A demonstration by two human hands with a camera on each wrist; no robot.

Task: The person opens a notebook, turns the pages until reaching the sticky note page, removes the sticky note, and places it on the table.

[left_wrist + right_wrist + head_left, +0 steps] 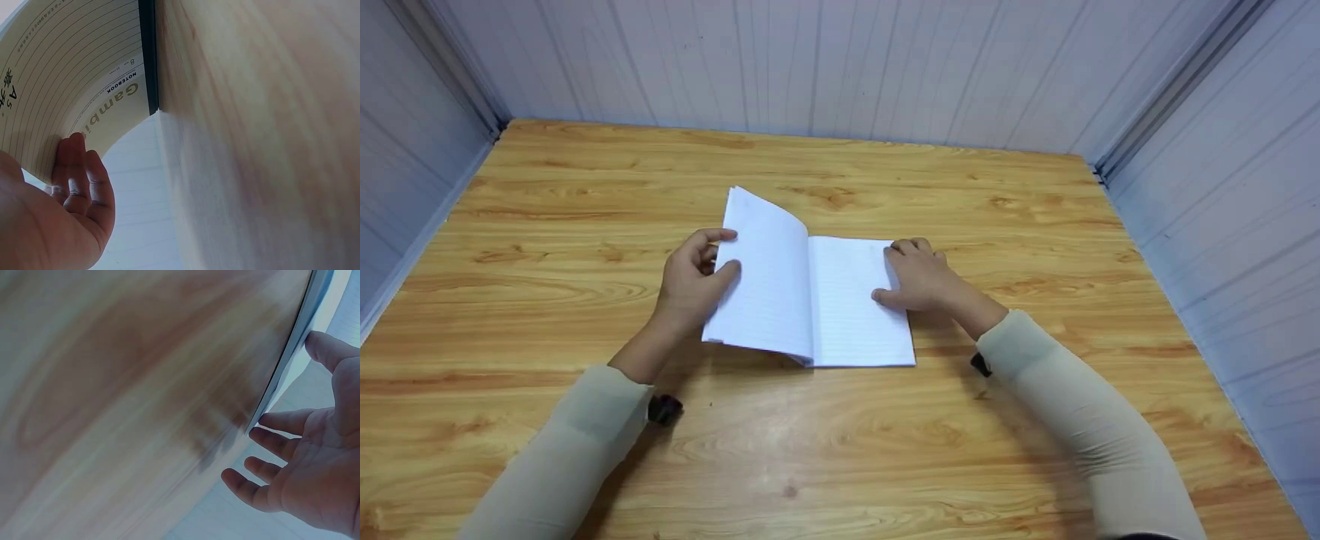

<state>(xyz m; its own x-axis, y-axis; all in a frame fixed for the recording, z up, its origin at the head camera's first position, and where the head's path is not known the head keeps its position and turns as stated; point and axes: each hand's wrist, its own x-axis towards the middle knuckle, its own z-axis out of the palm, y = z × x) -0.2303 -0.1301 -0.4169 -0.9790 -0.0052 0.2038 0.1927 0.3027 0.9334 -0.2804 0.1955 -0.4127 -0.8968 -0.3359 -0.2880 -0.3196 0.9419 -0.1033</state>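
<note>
An open notebook (851,330) with faintly lined white pages lies in the middle of the table. Its left pages and cover stand raised at a slant, and my left hand (690,283) holds their outer edge, thumb on the page and fingers behind. From underneath, the left wrist view reveals a tan cover (73,73) printed "Gambi…" and "NOTEBOOK", with a dark spine strip (148,56). On the flat right page rests my right hand (921,279), its thumb on the paper and its fingertips near the upper right corner. The right wrist view has these fingers (275,422) fairly straight along the notebook's edge.
The wood-grain table (825,457) extends around the notebook on every side. White panel walls (810,67) border it at the back, left and right. Both forearms wear light sleeves (1080,405), with a small dark device (665,410) by the left wrist.
</note>
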